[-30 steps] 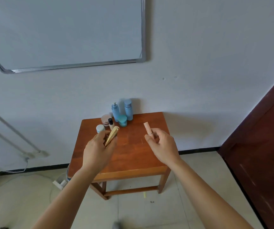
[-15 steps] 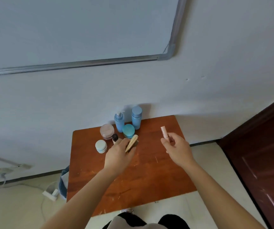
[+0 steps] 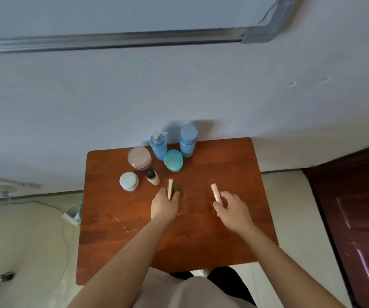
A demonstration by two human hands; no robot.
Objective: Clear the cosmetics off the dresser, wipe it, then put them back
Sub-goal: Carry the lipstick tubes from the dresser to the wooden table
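Observation:
On the wooden dresser top [image 3: 212, 241], my left hand [image 3: 164, 206] grips a gold tube [image 3: 170, 188] held upright just in front of the cosmetics. My right hand [image 3: 232, 210] grips a pink tube [image 3: 215, 192] over the right half of the top. At the back stand a blue pump bottle [image 3: 158, 145] and a blue capped bottle [image 3: 188, 140]. In front of them sit a teal jar [image 3: 173, 160], a pinkish round jar [image 3: 139, 157], a small black-capped bottle [image 3: 153, 177] and a pale blue jar [image 3: 129, 181].
A white wall rises directly behind the dresser, with a whiteboard frame [image 3: 134, 40] above. A dark red door [image 3: 357, 218] stands to the right. A power strip and cables [image 3: 71, 216] lie on the floor at the left.
I have come closer and now look down on the top. Both hands have lowered toward the surface, still gripping their tubes; the gold tube now stands more upright.

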